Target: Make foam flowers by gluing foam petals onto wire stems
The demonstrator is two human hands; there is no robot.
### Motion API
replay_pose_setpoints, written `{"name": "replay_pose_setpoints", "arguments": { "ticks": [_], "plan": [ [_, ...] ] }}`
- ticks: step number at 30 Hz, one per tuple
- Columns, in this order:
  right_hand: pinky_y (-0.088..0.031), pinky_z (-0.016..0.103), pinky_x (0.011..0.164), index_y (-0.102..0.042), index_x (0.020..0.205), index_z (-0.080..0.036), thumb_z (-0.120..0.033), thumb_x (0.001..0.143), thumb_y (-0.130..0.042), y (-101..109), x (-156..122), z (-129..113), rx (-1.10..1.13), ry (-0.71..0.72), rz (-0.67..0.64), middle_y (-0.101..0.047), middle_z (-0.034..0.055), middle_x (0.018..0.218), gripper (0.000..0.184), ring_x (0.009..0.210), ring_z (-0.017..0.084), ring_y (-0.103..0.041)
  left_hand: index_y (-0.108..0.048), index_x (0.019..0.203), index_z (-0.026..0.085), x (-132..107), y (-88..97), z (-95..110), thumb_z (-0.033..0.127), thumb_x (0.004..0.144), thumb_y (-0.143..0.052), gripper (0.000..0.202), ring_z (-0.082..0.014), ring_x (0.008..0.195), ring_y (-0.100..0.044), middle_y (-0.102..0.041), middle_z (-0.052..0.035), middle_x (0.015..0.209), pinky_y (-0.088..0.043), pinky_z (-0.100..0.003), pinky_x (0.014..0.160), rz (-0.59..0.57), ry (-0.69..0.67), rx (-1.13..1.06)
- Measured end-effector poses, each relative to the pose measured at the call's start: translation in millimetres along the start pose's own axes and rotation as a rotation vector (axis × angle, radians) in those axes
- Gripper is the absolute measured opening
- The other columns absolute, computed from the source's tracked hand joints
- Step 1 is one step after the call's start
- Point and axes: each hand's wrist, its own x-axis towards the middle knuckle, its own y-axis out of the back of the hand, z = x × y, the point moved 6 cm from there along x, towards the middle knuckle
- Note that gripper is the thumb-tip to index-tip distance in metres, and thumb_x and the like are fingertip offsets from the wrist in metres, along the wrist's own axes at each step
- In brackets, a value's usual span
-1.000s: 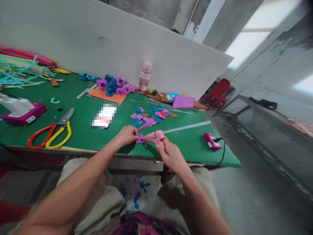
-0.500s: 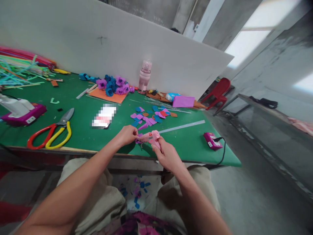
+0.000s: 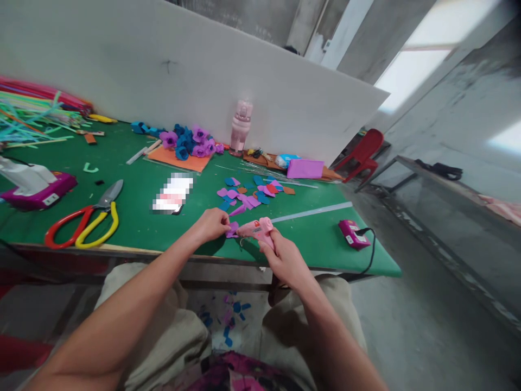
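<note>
In my right hand (image 3: 284, 252) is a pink hot glue gun (image 3: 257, 230), fingers wrapped round its handle, with a long clear glue stick (image 3: 313, 211) sticking out of its back. Its nozzle points left at a small purple paper piece (image 3: 232, 230). My left hand (image 3: 212, 224) pinches that piece at its left edge, just above the green table. Whether the nozzle touches the paper I cannot tell. Just beyond the hands lie several loose purple, blue and brown paper petals (image 3: 251, 201).
Scissors (image 3: 97, 209) with red and yellow handles and a phone (image 3: 173, 194) lie left. Finished paper flowers (image 3: 191, 142) rest at the back beside a pink bottle (image 3: 241, 127). Purple power sockets (image 3: 353, 235) sit at right and far left on the green table (image 3: 134, 228).
My right hand has drawn the glue gun a little to the right, so more of the purple paper piece shows. My left hand has stayed in place.
</note>
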Motion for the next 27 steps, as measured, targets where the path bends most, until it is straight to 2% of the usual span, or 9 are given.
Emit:
{"name": "replay_pose_setpoints", "arguments": {
  "ticks": [5,17,27],
  "plan": [
    [-0.037,0.023,0.058,-0.049,0.101,-0.017,-0.033,0.086,-0.037,6.8,-3.3,8.5,0.058,-0.024,0.024,-0.064,0.0077,0.084,0.024,0.067,0.017,-0.057,-0.063,0.058,0.014,-1.8,1.5,2.2,0.022,0.065,-0.057,0.012,-0.0127,0.056,-0.053,-0.062,-0.0023,0.057,-0.030,-0.023,0.051,-0.005,0.020,0.003],
    [-0.037,0.025,0.063,-0.047,0.105,-0.014,-0.031,0.086,-0.039,-3.1,2.6,1.7,-0.041,-0.012,-0.002,-0.064,0.0109,0.087,0.027,0.076,0.021,-0.059,-0.065,0.061,0.014,-1.7,1.2,2.3,0.021,0.065,-0.056,0.013,-0.0129,0.056,-0.053,-0.062,-0.0024,0.057,-0.031,-0.023,0.052,-0.013,-0.009,-0.002],
    [-0.035,0.024,0.061,-0.047,0.105,-0.015,-0.031,0.087,-0.037,2.6,-0.3,6.5,-0.086,-0.030,0.007,-0.064,0.0105,0.087,0.027,0.075,0.020,-0.059,-0.063,0.060,0.014,-1.6,1.6,2.1,0.021,0.066,-0.057,0.011,-0.0127,0.057,-0.053,-0.062,-0.0025,0.059,-0.031,-0.022,0.052,-0.003,0.002,0.010]
  ]
}}
